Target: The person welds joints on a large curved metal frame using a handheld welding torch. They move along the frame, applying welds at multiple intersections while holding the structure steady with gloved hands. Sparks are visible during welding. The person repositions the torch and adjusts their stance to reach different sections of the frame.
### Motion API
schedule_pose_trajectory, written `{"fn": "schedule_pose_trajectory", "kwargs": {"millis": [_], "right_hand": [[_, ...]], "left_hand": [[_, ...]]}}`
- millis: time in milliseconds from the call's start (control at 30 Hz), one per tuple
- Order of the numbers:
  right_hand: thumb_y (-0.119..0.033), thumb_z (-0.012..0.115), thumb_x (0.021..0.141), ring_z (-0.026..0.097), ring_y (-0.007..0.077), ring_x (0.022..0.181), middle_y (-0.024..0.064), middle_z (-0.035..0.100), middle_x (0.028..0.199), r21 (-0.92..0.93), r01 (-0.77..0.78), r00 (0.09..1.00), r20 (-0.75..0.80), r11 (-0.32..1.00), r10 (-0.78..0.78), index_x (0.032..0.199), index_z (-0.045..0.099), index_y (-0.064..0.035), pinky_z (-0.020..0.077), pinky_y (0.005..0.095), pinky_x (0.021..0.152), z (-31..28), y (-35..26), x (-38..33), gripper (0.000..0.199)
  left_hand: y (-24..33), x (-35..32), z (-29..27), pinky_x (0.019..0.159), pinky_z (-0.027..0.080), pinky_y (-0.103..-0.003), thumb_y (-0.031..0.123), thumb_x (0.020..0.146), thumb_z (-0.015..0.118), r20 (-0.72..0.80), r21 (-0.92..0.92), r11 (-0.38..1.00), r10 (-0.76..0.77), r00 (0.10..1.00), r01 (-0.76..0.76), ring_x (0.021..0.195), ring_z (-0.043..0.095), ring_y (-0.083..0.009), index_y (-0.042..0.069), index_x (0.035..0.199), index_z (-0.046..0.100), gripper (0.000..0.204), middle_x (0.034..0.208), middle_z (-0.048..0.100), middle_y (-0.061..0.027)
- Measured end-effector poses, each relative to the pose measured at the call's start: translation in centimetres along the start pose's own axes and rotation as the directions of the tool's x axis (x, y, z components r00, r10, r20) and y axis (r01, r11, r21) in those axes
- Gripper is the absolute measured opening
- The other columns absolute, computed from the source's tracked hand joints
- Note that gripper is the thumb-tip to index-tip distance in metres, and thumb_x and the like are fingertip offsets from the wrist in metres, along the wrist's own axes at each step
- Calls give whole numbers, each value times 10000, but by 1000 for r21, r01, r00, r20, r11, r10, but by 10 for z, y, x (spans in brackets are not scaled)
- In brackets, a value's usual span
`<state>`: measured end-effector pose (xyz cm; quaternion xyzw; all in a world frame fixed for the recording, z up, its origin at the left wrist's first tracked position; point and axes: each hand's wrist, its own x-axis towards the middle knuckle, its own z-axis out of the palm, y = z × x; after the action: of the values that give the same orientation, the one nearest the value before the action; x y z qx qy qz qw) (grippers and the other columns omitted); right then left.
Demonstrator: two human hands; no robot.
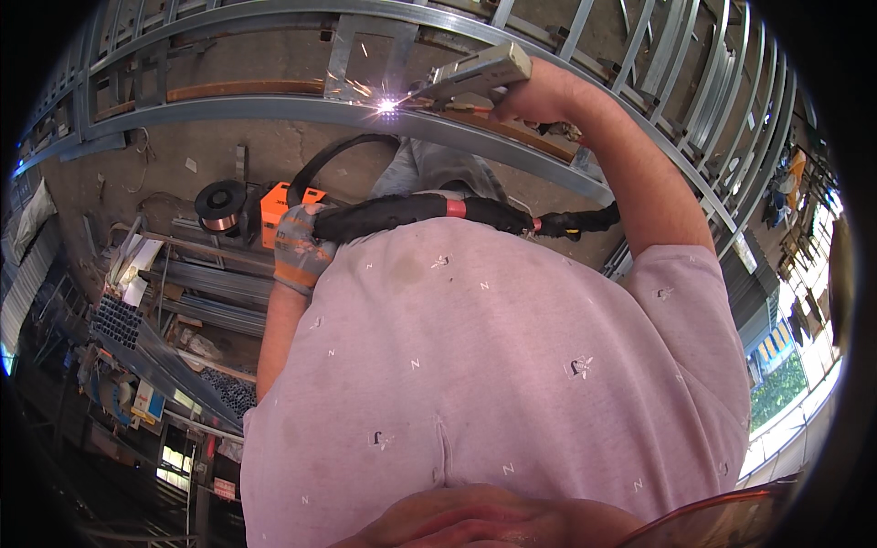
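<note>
My right hand (548, 93), bare, is closed at the top, just right of a bright welding arc. A welding torch (461, 108) appears to run from its fingers toward the arc; its grip is mostly hidden. Over the torch lies a beige, box-shaped metal piece (480, 71), its end against the same hand. The arc burns on a galvanized steel frame rail (301, 111), with sparks flying up and left. At my left side, my left hand (304, 245) in a grey and orange glove closes around a thick black cable (365, 219) that crosses my waist.
An orange machine (277, 212) and a wire spool (220, 206) stand on the floor beyond my left hand. More steel frames (703, 100) lie at the upper right. Stacked metal profiles (219, 315) fill the left. Red tape (456, 209) wraps the cable.
</note>
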<state>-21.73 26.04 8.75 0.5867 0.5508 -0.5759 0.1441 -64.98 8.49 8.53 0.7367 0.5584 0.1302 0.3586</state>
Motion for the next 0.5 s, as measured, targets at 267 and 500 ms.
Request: {"fn": "schedule_pose_trajectory", "kwargs": {"millis": [267, 500], "right_hand": [[-219, 895, 783, 686, 177, 701, 84, 733, 887, 23, -47, 998, 38, 999, 46, 1139, 747, -31, 581, 342, 638, -2, -2, 0, 429], [-178, 898, 791, 667, 168, 708, 71, 722, 891, 43, -40, 998, 55, 998, 37, 1142, 729, -17, 572, 339, 616, -2, 2, -1, 421]], "left_hand": [[21, 15, -11, 836, 554, -461, 89, 744, 744, 8, 31, 1000, 1, 1000, -1, 924, 687, -388, 70, 1059, 706, 317, 958, 725, -164], [13, 17, -13, 845, 546, -458, 90, 750, 741, 25, -1, 1000, -1, 1000, 1, 947, 679, -388, 81, 1071, 709, 323, 978, 722, -156]]}}
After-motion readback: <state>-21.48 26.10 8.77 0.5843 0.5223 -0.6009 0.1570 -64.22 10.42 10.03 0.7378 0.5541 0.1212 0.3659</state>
